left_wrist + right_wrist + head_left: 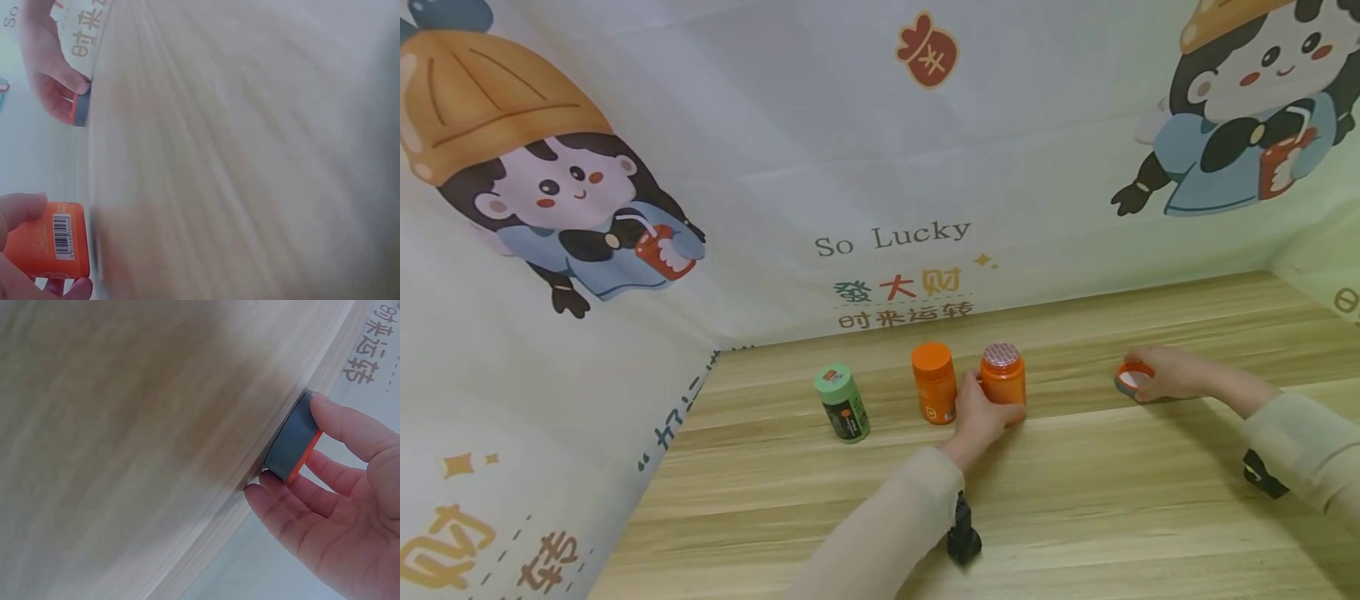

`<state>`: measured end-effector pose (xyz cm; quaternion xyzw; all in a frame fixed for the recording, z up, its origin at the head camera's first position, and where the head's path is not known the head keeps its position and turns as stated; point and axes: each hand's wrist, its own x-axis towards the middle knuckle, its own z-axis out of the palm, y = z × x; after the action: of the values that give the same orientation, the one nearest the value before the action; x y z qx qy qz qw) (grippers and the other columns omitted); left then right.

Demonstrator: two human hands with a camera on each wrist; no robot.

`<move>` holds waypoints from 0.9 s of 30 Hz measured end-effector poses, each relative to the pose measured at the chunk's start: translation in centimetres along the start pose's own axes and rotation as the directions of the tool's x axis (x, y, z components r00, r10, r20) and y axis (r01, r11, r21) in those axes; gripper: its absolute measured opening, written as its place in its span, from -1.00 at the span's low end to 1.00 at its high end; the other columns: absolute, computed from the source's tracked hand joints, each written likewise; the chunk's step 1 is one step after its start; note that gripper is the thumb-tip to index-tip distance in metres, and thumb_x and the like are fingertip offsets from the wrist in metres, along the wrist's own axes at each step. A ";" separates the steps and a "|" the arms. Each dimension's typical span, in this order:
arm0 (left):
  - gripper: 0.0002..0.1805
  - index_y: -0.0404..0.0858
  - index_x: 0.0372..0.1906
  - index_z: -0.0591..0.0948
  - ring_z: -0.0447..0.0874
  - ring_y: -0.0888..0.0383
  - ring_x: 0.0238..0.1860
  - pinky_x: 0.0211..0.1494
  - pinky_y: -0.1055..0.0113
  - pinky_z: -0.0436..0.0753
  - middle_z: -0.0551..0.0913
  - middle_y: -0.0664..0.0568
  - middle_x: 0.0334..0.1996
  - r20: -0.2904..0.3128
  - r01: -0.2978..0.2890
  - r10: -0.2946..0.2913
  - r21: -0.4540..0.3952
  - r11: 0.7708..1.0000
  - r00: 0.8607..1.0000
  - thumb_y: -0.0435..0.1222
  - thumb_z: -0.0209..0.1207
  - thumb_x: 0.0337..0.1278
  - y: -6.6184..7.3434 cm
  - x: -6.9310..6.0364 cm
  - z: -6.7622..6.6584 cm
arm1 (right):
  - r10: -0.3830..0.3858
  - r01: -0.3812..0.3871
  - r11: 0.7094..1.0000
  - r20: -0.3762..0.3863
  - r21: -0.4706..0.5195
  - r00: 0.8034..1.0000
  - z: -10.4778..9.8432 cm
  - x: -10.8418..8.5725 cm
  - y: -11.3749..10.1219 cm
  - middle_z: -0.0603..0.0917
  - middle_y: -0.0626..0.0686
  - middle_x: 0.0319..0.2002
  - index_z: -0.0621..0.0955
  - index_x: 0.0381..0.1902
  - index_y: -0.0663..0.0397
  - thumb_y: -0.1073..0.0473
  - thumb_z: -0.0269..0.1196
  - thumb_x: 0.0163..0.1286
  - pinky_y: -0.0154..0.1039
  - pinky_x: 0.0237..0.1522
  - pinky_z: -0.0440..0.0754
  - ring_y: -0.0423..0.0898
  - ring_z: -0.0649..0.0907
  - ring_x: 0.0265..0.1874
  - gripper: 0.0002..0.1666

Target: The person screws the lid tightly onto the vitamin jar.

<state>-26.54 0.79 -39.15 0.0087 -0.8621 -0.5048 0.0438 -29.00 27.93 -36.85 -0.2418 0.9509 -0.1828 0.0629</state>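
With the fingers of your left hand (981, 421), you gripped the silver-topped orange bottle (1006, 382), which stood upright on the worktop (1097, 508). Your right hand (1172, 375) pinched the grey lid (294, 440), inside facing up, well to the right.

On the table (1090, 508), I'm seeing a left bottle (842, 407), a middle bottle (933, 379) and a right bottle (1004, 385) standing, with a cap (1132, 380) farther right and cloth (775, 125) hanging behind.

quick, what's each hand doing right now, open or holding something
Left hand: holding the uncapped orange bottle with the silvery top.
Right hand: holding the grey-and-orange lid between thumb and fingers.
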 end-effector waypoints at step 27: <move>-0.15 -0.18 0.23 0.31 0.54 0.18 -0.18 -0.07 0.29 0.52 0.54 0.04 -0.04 0.468 -0.086 0.127 -0.108 0.990 0.875 -0.45 0.42 -0.33 -2.2 -5.2 -6.8 | 0.010 -0.010 1.000 -0.001 -0.001 1.000 0.1 -0.1 0.1 0.49 0.49 -0.10 0.34 0.00 0.65 0.21 0.32 0.09 0.13 -0.12 0.47 0.35 0.50 -0.11 -0.32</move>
<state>-20.85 -5.90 -38.08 -0.1641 -0.8239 -0.5241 -0.1401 -28.95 27.98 -36.94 -0.2370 0.9521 -0.1823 0.0633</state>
